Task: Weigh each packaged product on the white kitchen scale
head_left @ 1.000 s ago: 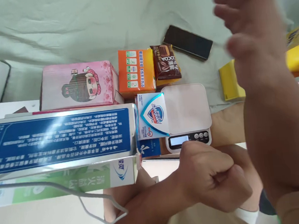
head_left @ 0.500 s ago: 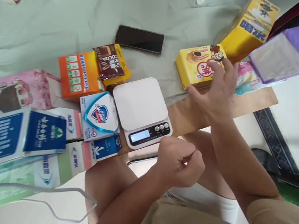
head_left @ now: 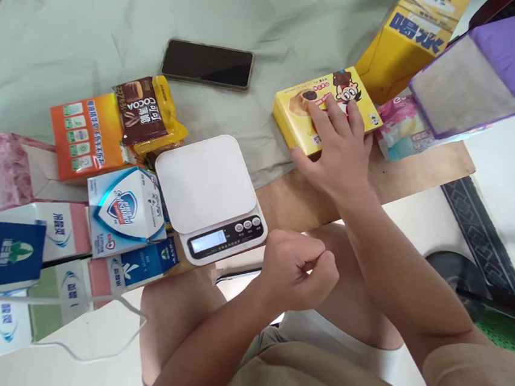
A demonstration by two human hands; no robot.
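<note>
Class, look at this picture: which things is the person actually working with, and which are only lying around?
In hand:
right hand, fingers laid on the yellow snack box
left hand, a closed fist holding nothing visible, near the white kitchen scale

Lying about:
black phone
cocoa packet
orange box
soap box
purple box

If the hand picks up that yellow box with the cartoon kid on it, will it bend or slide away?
The yellow box looks like stiff cardboard with sharp edges, so it probably keeps its shape. It lies flat, partly on wrinkled green cloth, so it likely won't roll or slide far. The right hand covers much of it with spread fingers; it seems light.
</note>
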